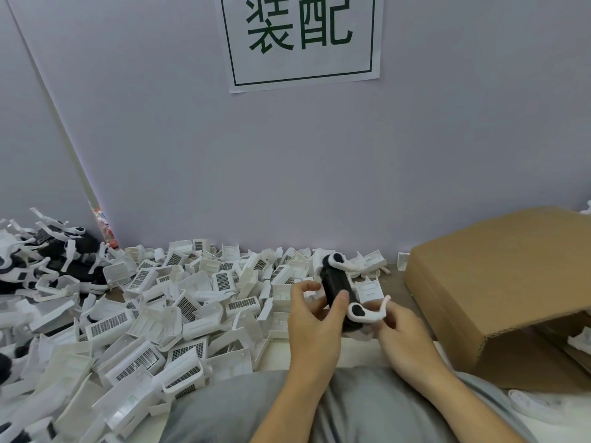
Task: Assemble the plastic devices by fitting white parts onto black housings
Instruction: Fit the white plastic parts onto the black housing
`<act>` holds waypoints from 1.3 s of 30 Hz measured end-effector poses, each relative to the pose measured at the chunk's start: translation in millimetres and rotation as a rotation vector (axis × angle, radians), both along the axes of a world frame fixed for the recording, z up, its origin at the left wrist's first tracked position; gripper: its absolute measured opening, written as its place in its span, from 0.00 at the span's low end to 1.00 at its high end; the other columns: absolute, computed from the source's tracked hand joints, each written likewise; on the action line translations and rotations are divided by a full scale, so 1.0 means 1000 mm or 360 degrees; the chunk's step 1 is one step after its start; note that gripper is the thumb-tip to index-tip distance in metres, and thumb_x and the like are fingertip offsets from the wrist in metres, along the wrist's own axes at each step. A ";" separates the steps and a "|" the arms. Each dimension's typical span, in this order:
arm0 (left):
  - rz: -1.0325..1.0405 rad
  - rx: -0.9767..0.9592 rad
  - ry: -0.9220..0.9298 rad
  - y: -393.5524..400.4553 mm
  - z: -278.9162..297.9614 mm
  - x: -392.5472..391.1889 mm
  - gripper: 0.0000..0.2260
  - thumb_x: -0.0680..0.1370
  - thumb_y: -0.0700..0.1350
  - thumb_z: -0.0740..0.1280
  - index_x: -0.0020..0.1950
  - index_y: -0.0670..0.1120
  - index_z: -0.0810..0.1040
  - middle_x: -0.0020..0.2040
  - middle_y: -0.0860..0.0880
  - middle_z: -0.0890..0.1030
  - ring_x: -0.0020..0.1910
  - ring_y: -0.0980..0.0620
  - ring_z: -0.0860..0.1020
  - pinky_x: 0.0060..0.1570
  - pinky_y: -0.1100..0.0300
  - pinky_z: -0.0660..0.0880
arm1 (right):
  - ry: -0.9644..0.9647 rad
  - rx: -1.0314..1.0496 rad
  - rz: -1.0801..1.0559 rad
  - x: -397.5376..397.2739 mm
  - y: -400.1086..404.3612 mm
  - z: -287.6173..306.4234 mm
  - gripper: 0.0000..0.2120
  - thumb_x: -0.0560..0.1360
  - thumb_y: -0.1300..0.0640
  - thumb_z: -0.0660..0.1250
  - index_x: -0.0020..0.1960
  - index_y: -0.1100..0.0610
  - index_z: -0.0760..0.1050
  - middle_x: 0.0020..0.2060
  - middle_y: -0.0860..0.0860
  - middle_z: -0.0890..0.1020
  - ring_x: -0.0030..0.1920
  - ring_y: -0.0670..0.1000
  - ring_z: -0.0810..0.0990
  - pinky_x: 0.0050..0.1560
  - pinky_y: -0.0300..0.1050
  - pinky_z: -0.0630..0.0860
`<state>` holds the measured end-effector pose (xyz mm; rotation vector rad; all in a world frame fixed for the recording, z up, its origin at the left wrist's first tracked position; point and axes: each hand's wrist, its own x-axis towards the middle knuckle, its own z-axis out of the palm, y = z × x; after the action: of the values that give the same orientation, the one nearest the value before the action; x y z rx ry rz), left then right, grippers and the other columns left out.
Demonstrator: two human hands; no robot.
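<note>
Head view, the only one I've got. My left hand (315, 318) grips a black housing (335, 295), thumb across its face, fingers curled behind. It's held up just above the near edge of the table (395, 276), in front of my grey lap (256, 407). The housing already carries a white part at its far end (343, 262) and another at its near end (364, 313). My right hand (401, 334) pinches the thin tail of the near one; I judge it's seating or checking that fit, can't tell if it has clicked home.

Progress: a heap of black-and-white units (48, 257) sits far left, looks like finished work. A big pile of loose white parts (179, 305) covers the table, many with dark grilles, so plenty left. How many are done, can't count.

Cardboard box (499, 292) at right, open side towards me, contents mostly hidden.

Writing: sign (300, 39) on the wall (192, 139), green characters "装配" inside a green border. No brand marks legible on parts or box.
</note>
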<state>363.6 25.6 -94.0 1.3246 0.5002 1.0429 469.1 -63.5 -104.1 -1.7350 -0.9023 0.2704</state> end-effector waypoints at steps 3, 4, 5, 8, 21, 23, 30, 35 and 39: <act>-0.0131 -0.0534 -0.0189 0.005 0.003 -0.001 0.09 0.81 0.36 0.64 0.61 0.43 0.73 0.38 0.45 0.84 0.36 0.47 0.84 0.32 0.55 0.80 | 0.0019 0.0090 -0.0010 -0.002 0.000 0.002 0.11 0.81 0.61 0.63 0.45 0.48 0.80 0.39 0.44 0.85 0.43 0.41 0.81 0.38 0.31 0.71; -0.0214 -0.0701 -0.0275 0.006 0.005 -0.002 0.11 0.81 0.34 0.62 0.63 0.40 0.74 0.41 0.41 0.84 0.37 0.45 0.83 0.33 0.53 0.80 | 0.0069 0.0131 0.0034 -0.003 -0.001 0.004 0.11 0.81 0.59 0.63 0.47 0.47 0.80 0.40 0.42 0.85 0.43 0.38 0.81 0.38 0.29 0.71; -0.0302 -0.0829 -0.0351 0.006 0.008 -0.002 0.13 0.80 0.33 0.60 0.64 0.36 0.74 0.44 0.38 0.82 0.39 0.42 0.81 0.35 0.52 0.80 | 0.0115 0.0166 0.0097 -0.005 -0.002 0.005 0.09 0.82 0.57 0.63 0.48 0.47 0.80 0.41 0.40 0.85 0.44 0.37 0.81 0.37 0.28 0.71; -0.0522 -0.0955 -0.0462 0.007 0.011 -0.007 0.16 0.72 0.38 0.63 0.57 0.32 0.77 0.46 0.35 0.81 0.40 0.41 0.81 0.36 0.52 0.80 | 0.0154 0.0223 0.0246 -0.011 -0.005 0.008 0.05 0.80 0.54 0.66 0.52 0.49 0.81 0.38 0.48 0.85 0.42 0.46 0.84 0.37 0.29 0.72; -0.0384 -0.0847 -0.0287 0.012 0.002 -0.004 0.12 0.82 0.43 0.63 0.64 0.41 0.76 0.49 0.41 0.83 0.44 0.45 0.83 0.43 0.53 0.77 | 0.0269 0.0137 0.0154 -0.018 0.004 0.009 0.06 0.78 0.54 0.70 0.55 0.51 0.79 0.41 0.51 0.85 0.37 0.50 0.84 0.34 0.34 0.75; -0.0400 -0.0804 -0.0288 0.011 0.003 -0.003 0.13 0.81 0.43 0.65 0.64 0.40 0.75 0.47 0.40 0.83 0.42 0.44 0.82 0.40 0.53 0.78 | 0.0400 0.0086 0.0230 -0.019 0.005 0.010 0.06 0.79 0.54 0.68 0.54 0.54 0.79 0.38 0.54 0.86 0.36 0.52 0.85 0.32 0.35 0.75; -0.0347 -0.0712 -0.0142 0.008 0.002 -0.003 0.16 0.78 0.41 0.70 0.65 0.41 0.78 0.61 0.33 0.80 0.52 0.40 0.79 0.48 0.49 0.75 | 0.0490 -0.0066 0.0373 -0.010 0.003 0.005 0.07 0.80 0.54 0.65 0.51 0.56 0.79 0.35 0.55 0.85 0.35 0.53 0.84 0.39 0.44 0.72; -0.0346 -0.0699 -0.0133 0.006 0.001 -0.001 0.15 0.79 0.39 0.68 0.66 0.39 0.76 0.58 0.33 0.80 0.49 0.40 0.79 0.44 0.50 0.75 | 0.0462 -0.0080 0.0371 -0.008 0.004 0.003 0.06 0.80 0.55 0.64 0.48 0.56 0.77 0.32 0.51 0.82 0.35 0.51 0.82 0.37 0.42 0.72; -0.0339 -0.0696 -0.0098 0.005 0.002 -0.002 0.15 0.80 0.39 0.68 0.66 0.38 0.76 0.56 0.33 0.80 0.48 0.40 0.79 0.48 0.47 0.74 | 0.0433 -0.0087 0.0371 -0.010 0.003 0.002 0.05 0.80 0.57 0.64 0.49 0.56 0.77 0.31 0.51 0.81 0.35 0.51 0.81 0.35 0.40 0.73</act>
<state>361.7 30.6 -91.6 0.9316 0.4955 0.7430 459.6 -60.3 -101.9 -1.5948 -0.9012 0.6734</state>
